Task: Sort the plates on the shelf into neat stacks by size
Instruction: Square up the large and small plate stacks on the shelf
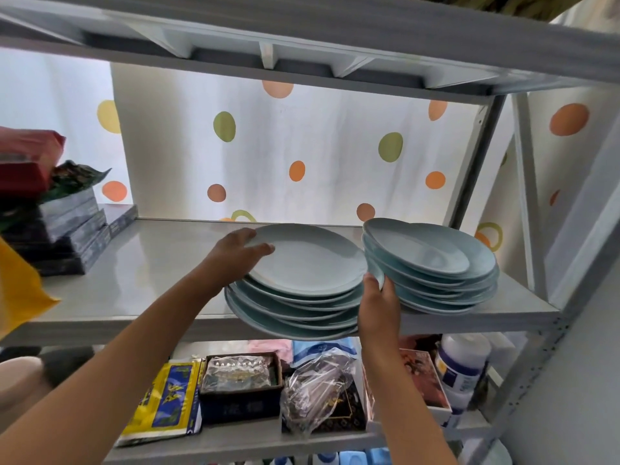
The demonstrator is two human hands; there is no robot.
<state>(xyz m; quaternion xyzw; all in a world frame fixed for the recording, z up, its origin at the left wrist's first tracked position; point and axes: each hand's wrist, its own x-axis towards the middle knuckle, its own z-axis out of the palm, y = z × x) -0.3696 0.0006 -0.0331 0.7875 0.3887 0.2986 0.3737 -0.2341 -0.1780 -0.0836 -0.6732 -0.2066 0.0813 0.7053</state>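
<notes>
Bright backlight through curtain (302,146), glare on shelf (151,263), soft wide-angle edges

I see pale blue plates (307,260), grey shelf (134,263), white curtain (285,146) with orange/green dots, yellow packet (164,401).
</notes>
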